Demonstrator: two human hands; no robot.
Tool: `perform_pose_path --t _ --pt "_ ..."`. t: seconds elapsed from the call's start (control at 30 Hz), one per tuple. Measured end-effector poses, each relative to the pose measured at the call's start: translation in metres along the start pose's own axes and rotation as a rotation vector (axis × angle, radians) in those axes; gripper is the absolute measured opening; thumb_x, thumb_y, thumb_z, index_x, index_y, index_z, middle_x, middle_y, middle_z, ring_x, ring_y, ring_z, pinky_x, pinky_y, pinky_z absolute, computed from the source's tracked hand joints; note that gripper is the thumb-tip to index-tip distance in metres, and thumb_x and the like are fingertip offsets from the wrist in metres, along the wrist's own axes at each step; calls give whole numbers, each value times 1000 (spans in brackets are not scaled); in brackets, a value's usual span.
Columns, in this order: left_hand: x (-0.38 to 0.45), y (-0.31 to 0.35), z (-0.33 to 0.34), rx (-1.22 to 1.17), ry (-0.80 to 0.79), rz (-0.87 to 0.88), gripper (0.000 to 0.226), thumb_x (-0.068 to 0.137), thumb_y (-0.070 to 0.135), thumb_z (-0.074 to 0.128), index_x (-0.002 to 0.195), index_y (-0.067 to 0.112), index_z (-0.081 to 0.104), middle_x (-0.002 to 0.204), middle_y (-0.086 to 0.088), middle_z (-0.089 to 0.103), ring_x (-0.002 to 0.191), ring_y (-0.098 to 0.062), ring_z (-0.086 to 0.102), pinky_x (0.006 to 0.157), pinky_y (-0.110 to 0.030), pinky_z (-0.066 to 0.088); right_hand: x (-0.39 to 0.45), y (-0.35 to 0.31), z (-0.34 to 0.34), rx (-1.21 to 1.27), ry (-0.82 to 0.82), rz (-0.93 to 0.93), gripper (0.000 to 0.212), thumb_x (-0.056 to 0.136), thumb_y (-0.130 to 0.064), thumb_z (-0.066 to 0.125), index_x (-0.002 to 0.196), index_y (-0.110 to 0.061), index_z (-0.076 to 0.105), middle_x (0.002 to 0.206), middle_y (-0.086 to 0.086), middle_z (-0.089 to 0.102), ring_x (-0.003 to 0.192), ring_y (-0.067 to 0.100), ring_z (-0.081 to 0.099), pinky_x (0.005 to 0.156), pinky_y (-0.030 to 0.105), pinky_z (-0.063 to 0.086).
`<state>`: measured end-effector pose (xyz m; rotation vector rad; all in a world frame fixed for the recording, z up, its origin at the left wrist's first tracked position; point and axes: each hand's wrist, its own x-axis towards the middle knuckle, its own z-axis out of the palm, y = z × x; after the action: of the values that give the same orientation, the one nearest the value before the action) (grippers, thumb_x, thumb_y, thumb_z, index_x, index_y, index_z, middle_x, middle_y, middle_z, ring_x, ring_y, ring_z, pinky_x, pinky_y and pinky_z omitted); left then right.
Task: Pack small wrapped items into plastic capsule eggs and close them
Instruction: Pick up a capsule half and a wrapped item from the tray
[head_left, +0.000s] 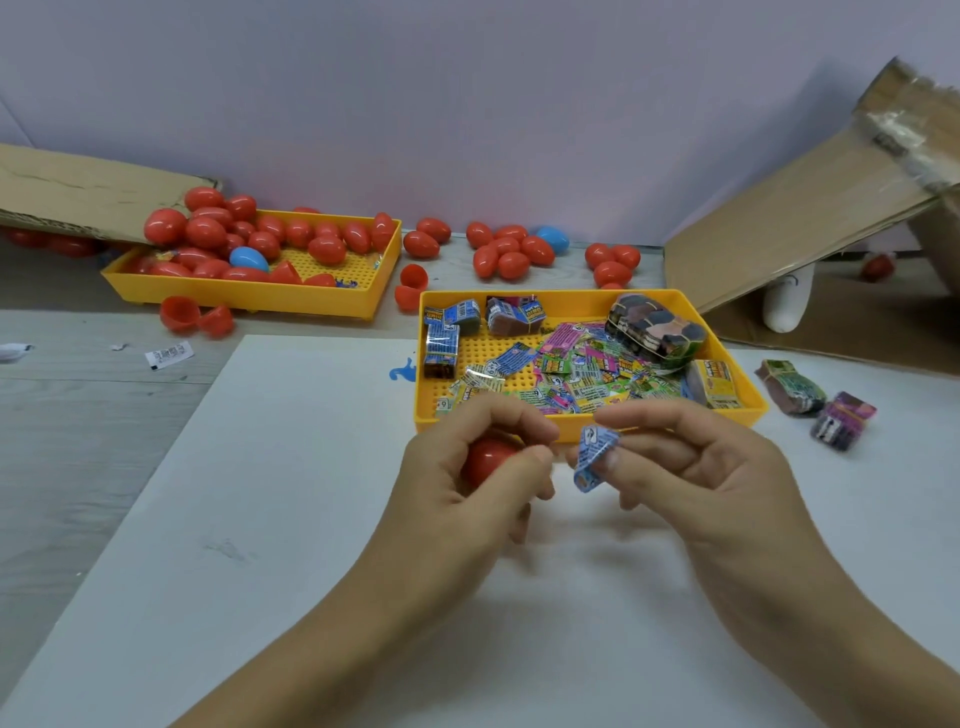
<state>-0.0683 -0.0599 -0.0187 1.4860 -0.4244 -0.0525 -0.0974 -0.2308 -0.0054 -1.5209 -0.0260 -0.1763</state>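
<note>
Capsule eggs (260, 236), mostly red, fill the yellow tray (249, 293) toward the tabletop's (104, 415) far left corner. Near the front edge, your left hand (467, 483) curls around a red egg half (488, 457). Just beside it, your right hand (691, 467) pinches a blue wrapped item (592, 457) between thumb and fingers. Behind both hands, a second yellow tray (587, 415) holds loose wrapped items (582, 369).

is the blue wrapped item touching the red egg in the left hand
Apart. The head view shows white surface between the blue wrapped item and the red egg.
</note>
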Motion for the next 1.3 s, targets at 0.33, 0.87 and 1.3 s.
perform_pose_path --t 0.33,0.87,1.3 --pt "1 0 1 138 -37 104 9 82 23 71 87 19 78 77 6 64 63 -10 57 57 -21 44 -1 -1 2 13 12 111 12 67 -23 73 79 -23 78 77 6 76 63 10 62 56 22 51" --pt "0 1 2 99 84 1 8 78 17 69 72 13 73 71 3 61 55 -10 55 47 -15 41 -4 -2 1 -32 -160 138 22 64 -40 74 73 -20 77 115 -19 66 102 6 66 70 26 55" --pt "-3 7 4 74 123 40 14 83 16 68 82 24 57 85 5 63 56 -18 64 42 -21 42 1 -5 -3 328 -208 380 49 63 -36 89 98 -4 75 110 13 67 92 15 58 66 30 46"
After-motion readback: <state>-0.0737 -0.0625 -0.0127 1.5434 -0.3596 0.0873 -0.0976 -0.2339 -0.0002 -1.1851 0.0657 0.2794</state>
